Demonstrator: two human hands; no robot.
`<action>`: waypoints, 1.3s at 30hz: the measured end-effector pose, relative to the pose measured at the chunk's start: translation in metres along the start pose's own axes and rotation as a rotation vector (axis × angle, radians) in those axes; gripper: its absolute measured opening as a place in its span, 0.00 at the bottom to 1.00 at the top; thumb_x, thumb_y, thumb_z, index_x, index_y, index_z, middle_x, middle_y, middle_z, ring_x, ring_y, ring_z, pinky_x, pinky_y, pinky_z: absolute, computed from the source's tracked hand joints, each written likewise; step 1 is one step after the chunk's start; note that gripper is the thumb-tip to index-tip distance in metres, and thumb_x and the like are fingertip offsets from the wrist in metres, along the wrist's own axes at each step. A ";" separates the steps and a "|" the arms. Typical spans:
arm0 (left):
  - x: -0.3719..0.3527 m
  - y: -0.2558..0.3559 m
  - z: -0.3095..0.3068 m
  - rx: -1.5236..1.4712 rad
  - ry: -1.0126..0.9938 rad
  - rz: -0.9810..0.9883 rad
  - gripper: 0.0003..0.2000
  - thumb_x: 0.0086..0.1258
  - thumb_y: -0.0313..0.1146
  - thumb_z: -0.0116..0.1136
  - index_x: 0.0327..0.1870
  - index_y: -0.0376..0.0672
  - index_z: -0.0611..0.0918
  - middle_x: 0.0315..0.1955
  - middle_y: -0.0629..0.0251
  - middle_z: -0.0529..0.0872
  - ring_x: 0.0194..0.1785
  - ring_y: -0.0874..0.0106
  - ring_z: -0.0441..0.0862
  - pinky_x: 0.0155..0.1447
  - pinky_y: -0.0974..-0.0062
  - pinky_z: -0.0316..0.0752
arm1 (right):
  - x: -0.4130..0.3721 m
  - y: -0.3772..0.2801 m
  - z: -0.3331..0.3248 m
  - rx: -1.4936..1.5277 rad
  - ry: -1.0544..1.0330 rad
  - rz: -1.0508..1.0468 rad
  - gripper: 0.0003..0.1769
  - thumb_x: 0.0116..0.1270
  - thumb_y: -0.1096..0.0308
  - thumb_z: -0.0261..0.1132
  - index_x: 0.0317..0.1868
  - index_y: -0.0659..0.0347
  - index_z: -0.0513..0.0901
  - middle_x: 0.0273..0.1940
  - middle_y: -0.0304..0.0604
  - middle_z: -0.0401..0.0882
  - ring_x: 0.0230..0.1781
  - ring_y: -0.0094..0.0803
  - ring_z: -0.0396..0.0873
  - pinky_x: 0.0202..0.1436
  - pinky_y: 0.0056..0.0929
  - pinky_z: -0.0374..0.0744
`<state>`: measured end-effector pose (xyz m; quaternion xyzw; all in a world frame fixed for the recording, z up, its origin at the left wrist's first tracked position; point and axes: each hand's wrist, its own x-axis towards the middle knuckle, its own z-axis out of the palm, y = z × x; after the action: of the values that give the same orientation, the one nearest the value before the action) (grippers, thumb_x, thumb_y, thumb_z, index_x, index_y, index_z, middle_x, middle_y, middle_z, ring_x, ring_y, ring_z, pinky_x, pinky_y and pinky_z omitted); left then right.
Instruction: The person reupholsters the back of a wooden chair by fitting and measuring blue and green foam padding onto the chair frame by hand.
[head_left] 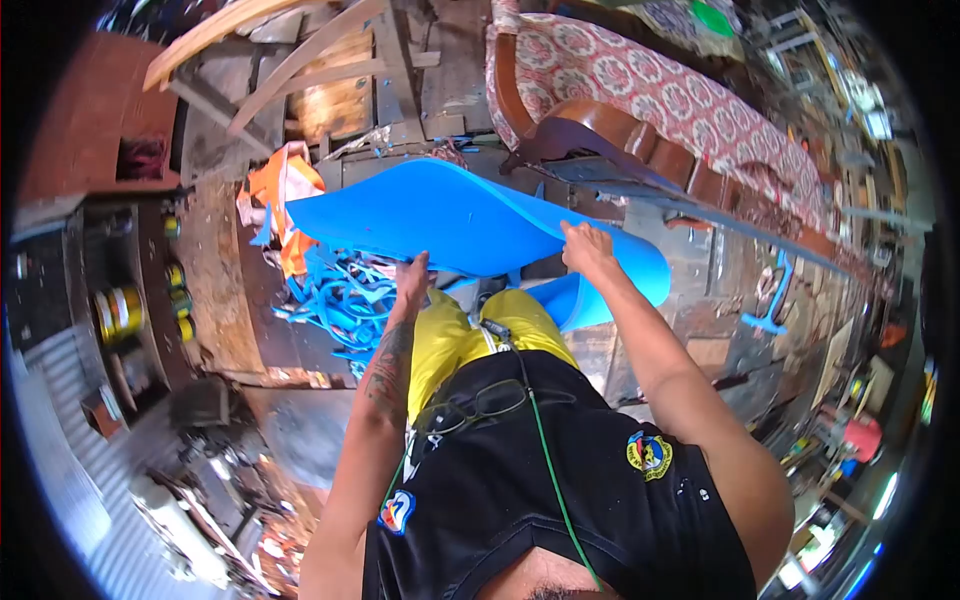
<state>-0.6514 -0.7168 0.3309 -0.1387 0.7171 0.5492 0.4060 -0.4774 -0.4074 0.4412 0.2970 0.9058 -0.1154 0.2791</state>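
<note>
A large blue foam sheet (430, 215) spreads in front of me, its right end curled into a loose roll. My left hand (413, 275) grips the near edge of the sheet, left of the middle; its fingers are partly hidden by the foam. My right hand (588, 247) is closed on the sheet's edge farther right, beside the curled part. Below the sheet on the left lies a tangled heap of blue foam strips (345, 295). An orange and white cloth or bag (285, 185) is bunched at the sheet's left end.
A sofa with red-and-white patterned upholstery (640, 85) and a wooden frame stands at the upper right. Wooden trestle legs (395, 70) rise at the upper left. Shelves with yellow-labelled cans (120, 312) are at left. A blue foam offcut (775, 295) lies right.
</note>
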 end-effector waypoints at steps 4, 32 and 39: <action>0.023 0.016 -0.019 0.061 -0.118 -0.022 0.22 0.73 0.44 0.62 0.59 0.37 0.78 0.42 0.58 0.87 0.34 0.68 0.88 0.34 0.71 0.80 | -0.023 -0.020 0.004 0.090 0.013 0.101 0.30 0.65 0.68 0.65 0.69 0.52 0.78 0.52 0.60 0.85 0.53 0.57 0.85 0.56 0.53 0.82; 0.143 0.052 -0.141 0.626 -0.654 0.640 0.12 0.73 0.38 0.65 0.47 0.39 0.85 0.34 0.70 0.85 0.34 0.76 0.79 0.37 0.72 0.75 | -0.136 -0.140 0.159 0.734 -0.101 0.529 0.32 0.66 0.61 0.63 0.73 0.39 0.76 0.66 0.51 0.79 0.69 0.52 0.76 0.71 0.53 0.75; 0.146 0.041 -0.171 0.566 -0.695 0.525 0.11 0.74 0.37 0.64 0.47 0.38 0.85 0.35 0.72 0.85 0.37 0.76 0.79 0.44 0.73 0.74 | -0.151 -0.156 0.195 0.734 -0.158 0.538 0.34 0.66 0.62 0.63 0.74 0.35 0.75 0.66 0.50 0.80 0.69 0.51 0.76 0.71 0.48 0.76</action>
<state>-0.8440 -0.8204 0.2629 0.3515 0.6709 0.4309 0.4905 -0.3854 -0.6763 0.3755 0.5910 0.6717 -0.3742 0.2439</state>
